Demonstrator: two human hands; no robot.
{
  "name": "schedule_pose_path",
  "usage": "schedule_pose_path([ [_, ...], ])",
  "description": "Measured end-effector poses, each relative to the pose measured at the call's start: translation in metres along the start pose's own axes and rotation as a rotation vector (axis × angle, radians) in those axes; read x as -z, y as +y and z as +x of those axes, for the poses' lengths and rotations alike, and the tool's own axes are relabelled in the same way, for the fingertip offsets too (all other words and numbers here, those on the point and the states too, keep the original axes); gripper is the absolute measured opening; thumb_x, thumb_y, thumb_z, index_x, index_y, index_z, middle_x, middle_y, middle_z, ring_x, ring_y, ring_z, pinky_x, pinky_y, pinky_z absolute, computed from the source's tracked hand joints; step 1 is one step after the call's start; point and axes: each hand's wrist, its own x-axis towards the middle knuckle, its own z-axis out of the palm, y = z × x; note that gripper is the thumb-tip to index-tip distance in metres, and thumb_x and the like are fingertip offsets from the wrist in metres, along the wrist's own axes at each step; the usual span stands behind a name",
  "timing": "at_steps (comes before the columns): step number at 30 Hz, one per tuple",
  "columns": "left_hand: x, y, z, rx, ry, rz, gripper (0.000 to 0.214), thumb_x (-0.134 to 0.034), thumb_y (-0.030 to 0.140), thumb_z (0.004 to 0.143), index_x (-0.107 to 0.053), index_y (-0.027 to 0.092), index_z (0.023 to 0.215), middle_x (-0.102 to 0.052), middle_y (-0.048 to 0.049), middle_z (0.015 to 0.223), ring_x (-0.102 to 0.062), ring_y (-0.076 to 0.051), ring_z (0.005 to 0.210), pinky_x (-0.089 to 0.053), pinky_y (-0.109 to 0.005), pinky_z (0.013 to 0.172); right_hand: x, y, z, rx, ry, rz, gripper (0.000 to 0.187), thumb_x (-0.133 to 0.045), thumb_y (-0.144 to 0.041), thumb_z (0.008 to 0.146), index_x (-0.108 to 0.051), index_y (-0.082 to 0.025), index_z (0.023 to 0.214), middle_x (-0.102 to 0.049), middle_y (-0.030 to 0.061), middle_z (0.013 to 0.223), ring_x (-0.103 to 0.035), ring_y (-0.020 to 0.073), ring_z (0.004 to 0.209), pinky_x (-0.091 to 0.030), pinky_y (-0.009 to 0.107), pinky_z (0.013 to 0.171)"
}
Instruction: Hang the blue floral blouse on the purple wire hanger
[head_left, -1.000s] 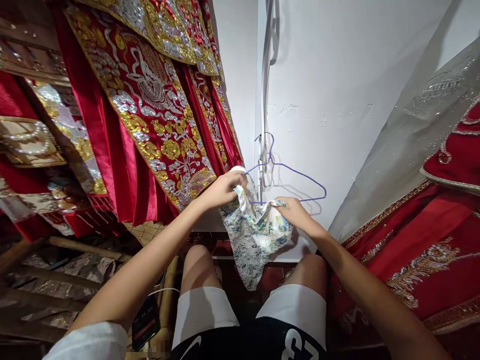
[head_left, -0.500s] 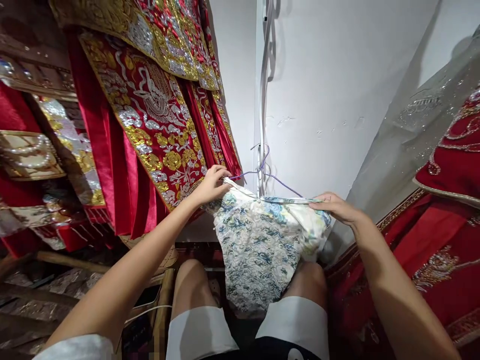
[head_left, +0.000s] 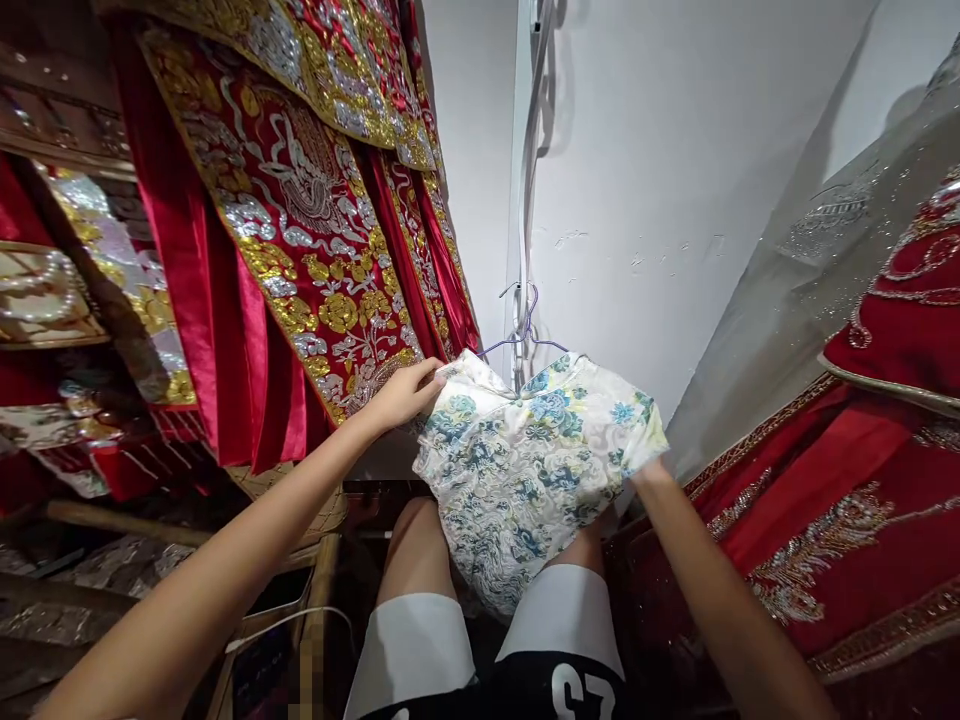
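Observation:
A short-sleeved floral blouse (head_left: 517, 470), white with blue and yellow-green flowers, is spread in front of my knees on a thin purple hanger (head_left: 551, 345). The hanger's hook stands up above the collar by a white upright. My left hand (head_left: 409, 393) is closed on the blouse's shoulder at the left, thumb and fingers pinching the cloth. At the right, my right hand (head_left: 651, 470) reaches into the sleeve from below. Only its wrist area shows, as the sleeve hides the fingers.
Red garments (head_left: 315, 220) with gold and silver embroidery hang at the left. A red beaded garment (head_left: 885, 460) and sheer plastic cover (head_left: 795, 240) stand at the right. A white wall (head_left: 645, 150) is ahead. A wooden frame (head_left: 319, 590) and white cable (head_left: 300, 615) lie low left.
My right hand has let go of the shoulder edge and gone down into the sleeve. The right shoulder now sits up over the hanger, and the collar lies wider open.

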Motion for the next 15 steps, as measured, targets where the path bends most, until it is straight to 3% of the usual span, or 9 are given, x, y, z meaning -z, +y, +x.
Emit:
schedule_pose_path([
  [4,-0.006,-0.023,-0.012,0.138,0.044,-0.017,0.036,-0.047,0.056,0.088,-0.049,0.022,0.076,-0.055,-0.0003,0.071,-0.053,-0.02,0.071,-0.043,-0.03,0.068,0.014,-0.022,-0.006,-0.025,0.177,0.147,0.059,-0.06,-0.075,0.081,-0.07,-0.024,0.11,-0.078,0.0087,0.102,-0.073,0.0306,0.107,-0.062,0.045,0.087],
  [7,-0.007,-0.026,0.001,0.196,0.175,-0.175,0.037,-0.048,0.055,0.086,-0.05,0.021,0.072,-0.05,0.0004,0.067,-0.048,-0.017,0.066,-0.042,-0.028,0.063,0.011,-0.041,-0.006,-0.019,0.208,0.162,0.049,-0.073,-0.061,0.079,-0.07,-0.024,0.111,-0.077,0.0082,0.109,-0.072,0.03,0.109,-0.061,0.044,0.09],
  [9,-0.005,-0.019,0.016,0.22,0.288,-0.303,0.036,-0.05,0.052,0.086,-0.058,0.017,0.089,-0.053,-0.0007,0.071,-0.051,-0.017,0.066,-0.044,-0.029,0.063,0.007,-0.057,-0.002,-0.002,0.151,0.194,0.047,-0.067,-0.061,0.085,-0.071,-0.023,0.112,-0.076,0.0101,0.112,-0.07,0.0306,0.114,-0.06,0.046,0.095],
  [11,-0.001,-0.006,0.027,0.182,0.313,-0.355,0.048,-0.054,0.049,0.087,-0.057,0.014,0.12,-0.063,-0.0059,0.088,-0.06,-0.02,0.076,-0.051,-0.032,0.07,0.004,-0.074,-0.002,0.019,0.112,0.242,0.048,-0.06,-0.061,0.09,-0.071,-0.022,0.115,-0.075,0.0113,0.116,-0.068,0.0308,0.119,-0.058,0.047,0.099],
  [13,-0.001,0.008,0.03,0.07,0.212,-0.242,0.071,-0.067,0.046,0.082,-0.044,0.018,0.143,-0.064,-0.0144,0.121,-0.063,-0.029,0.107,-0.052,-0.044,0.091,0.002,-0.088,-0.014,0.041,0.139,0.302,0.048,-0.057,-0.059,0.092,-0.071,-0.022,0.118,-0.074,0.0113,0.12,-0.068,0.0299,0.119,-0.057,0.047,0.101],
  [15,-0.008,0.019,0.026,-0.031,0.12,-0.012,0.096,-0.081,0.041,0.071,-0.035,0.024,0.153,-0.043,-0.0194,0.154,-0.042,-0.042,0.14,-0.037,-0.059,0.112,-0.002,-0.093,-0.044,0.039,0.186,0.354,0.049,-0.056,-0.059,0.094,-0.07,-0.023,0.123,-0.074,0.0112,0.121,-0.069,0.0289,0.117,-0.058,0.046,0.1],
])
